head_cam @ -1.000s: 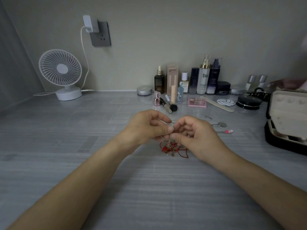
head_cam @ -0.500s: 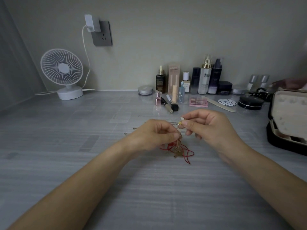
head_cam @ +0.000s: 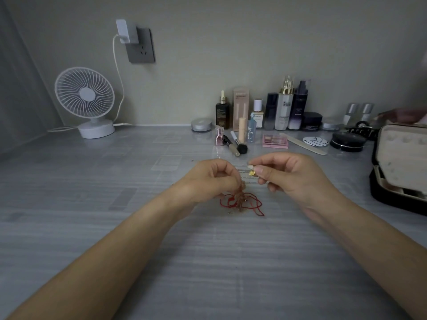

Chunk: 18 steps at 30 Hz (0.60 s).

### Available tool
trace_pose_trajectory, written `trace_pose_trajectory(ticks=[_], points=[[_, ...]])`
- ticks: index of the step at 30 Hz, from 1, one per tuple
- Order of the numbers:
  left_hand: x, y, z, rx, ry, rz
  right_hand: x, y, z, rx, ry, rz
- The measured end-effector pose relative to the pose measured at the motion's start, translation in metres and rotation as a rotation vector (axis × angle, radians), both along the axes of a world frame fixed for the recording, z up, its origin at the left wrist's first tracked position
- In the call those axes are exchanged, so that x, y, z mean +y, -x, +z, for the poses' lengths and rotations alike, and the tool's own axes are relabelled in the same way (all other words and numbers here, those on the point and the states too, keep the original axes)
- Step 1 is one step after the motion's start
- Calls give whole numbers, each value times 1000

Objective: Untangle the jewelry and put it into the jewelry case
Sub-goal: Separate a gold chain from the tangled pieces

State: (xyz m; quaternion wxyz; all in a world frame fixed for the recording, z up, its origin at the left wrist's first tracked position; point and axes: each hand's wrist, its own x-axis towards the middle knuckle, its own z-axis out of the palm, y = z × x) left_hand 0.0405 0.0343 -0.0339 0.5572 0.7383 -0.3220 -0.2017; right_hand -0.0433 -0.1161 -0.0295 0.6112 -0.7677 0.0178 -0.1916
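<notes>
Head-worn view, down over table (head_cam: 92, 227)

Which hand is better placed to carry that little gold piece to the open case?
Probably the right hand: it pinches the gold piece, and the jewelry case lies open on that same side. The left hand holds the red tangle.

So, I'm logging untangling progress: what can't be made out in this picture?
Head view:
- Knots in the tangle: too fine, blurred.
- Which strands the left hand pinches: hidden by its curled fingers.
- Thin chain's end past the gold charm: hidden by the right hand's fingers.
- Jewelry case: cut off by the right edge, contents unclear.
</notes>
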Motion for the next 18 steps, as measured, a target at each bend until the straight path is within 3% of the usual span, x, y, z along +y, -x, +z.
trace_pose_trajectory(ticks=[8,18], points=[[-5,8,-5,5,58,-77,0,1,1,3,10,7],[-3,5,1,-31,56,79,0,1,1,19,50,-36]])
